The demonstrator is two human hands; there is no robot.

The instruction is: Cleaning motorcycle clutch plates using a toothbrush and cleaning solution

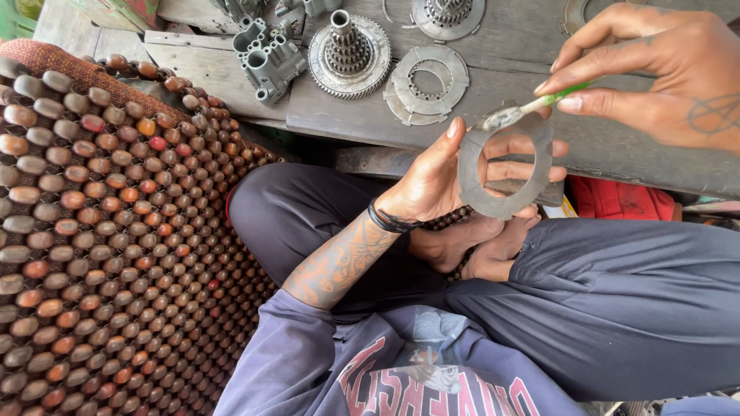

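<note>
Left hand (439, 181), frame centre, grips a grey metal ring (505, 166) upright by its rim. Right hand (663, 69), upper right, pinches a green-handled brush (532, 108) touching the ring's top. Beyond, top centre: gear hub (349, 48) and stacked plates (426, 85) on wooden bench (539, 46).

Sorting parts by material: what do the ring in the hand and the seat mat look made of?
The flat ring looks like dull grey metal, matte and smooth, possibly a lined plate. The mat seems to be wooden beads, brown and reddish, glossy and rounded.
</note>
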